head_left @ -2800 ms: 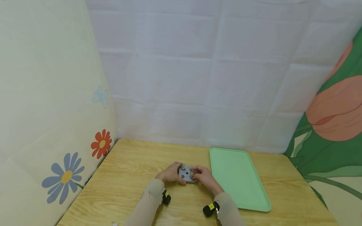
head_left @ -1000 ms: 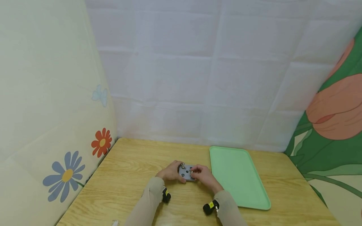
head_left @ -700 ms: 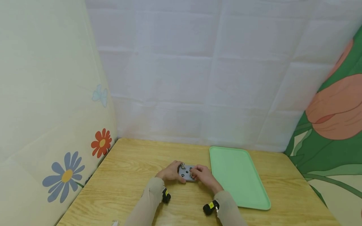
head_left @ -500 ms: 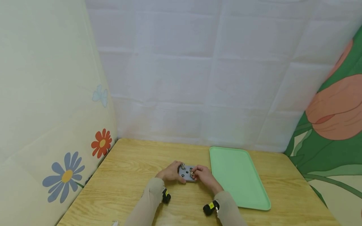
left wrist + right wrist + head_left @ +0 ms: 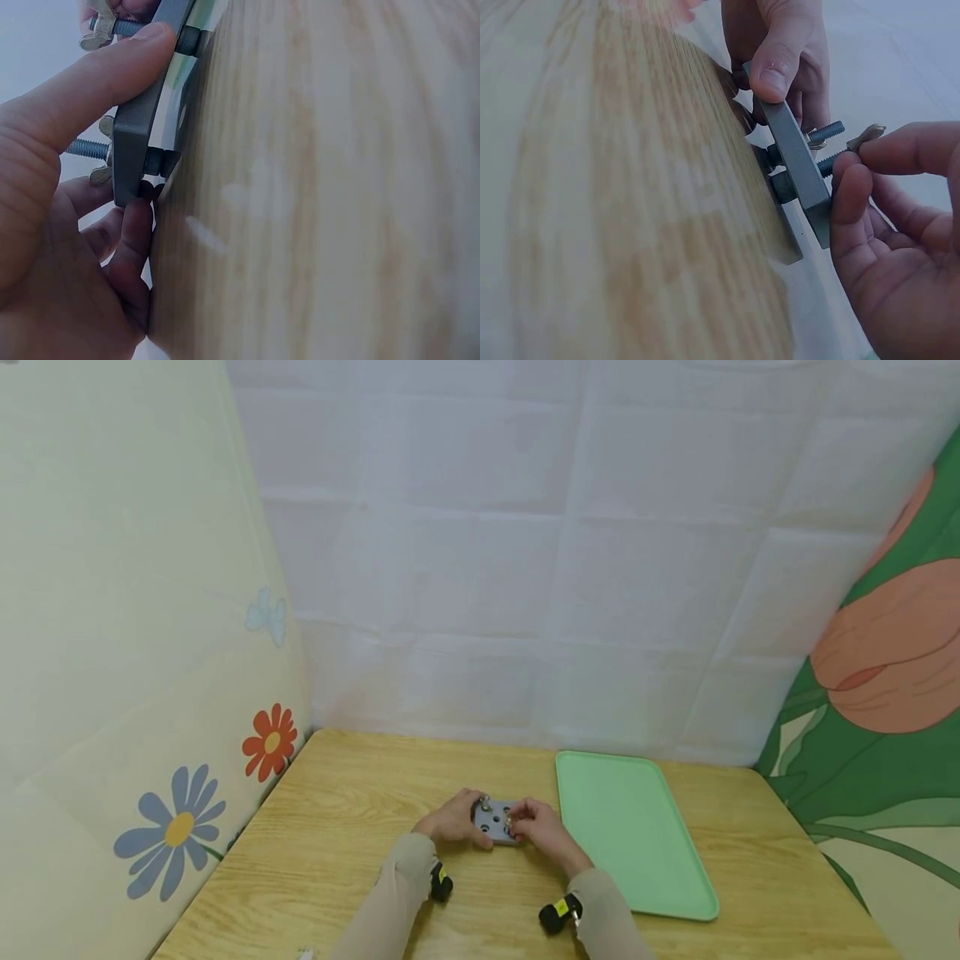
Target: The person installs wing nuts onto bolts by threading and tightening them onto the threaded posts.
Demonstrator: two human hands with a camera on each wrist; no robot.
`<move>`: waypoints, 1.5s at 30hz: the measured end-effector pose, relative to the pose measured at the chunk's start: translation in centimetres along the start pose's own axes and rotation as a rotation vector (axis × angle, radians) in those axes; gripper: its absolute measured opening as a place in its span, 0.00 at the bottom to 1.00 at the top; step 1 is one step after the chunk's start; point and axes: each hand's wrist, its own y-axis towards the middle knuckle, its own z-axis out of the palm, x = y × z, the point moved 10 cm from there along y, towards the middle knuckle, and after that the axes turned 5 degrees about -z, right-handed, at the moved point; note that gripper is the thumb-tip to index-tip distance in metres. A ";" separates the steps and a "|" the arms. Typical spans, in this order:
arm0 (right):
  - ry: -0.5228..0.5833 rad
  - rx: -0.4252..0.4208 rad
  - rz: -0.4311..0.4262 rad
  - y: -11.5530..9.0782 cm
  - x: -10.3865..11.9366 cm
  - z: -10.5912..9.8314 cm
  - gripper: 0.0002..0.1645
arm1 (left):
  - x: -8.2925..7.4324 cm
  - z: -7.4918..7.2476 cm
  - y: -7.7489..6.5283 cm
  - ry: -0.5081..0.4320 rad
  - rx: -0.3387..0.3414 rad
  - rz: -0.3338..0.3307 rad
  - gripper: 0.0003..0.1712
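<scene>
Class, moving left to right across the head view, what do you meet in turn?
Blue printed flower, red printed flower, left hand, drilled gray plate, right hand, green tray, orange printed tulip.

The head camera faces forward and down, covering the table (image 5: 360,802) and white backdrop (image 5: 450,568) from the greatest distance. The left-wrist camera (image 5: 441,883) faces the left hand (image 5: 452,820), the right-wrist camera (image 5: 553,918) the right hand (image 5: 542,831); both sit close, low along the table, rotated sideways. Both wrist views share the grey plate (image 5: 799,157), seen from opposite sides.
</scene>
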 end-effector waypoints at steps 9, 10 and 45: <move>-0.017 0.024 -0.019 0.3 -0.6 0.0 0.18 | 0.1 0.3 0.1 0.005 0.005 -0.011 0.48; -0.024 0.024 -0.018 0.5 -1.1 -0.1 0.18 | 0.1 0.3 0.1 0.003 0.006 -0.010 0.47; 0.024 0.006 -0.002 0.8 -2.0 -0.2 0.14 | 0.5 0.3 0.3 -0.002 0.007 -0.004 0.49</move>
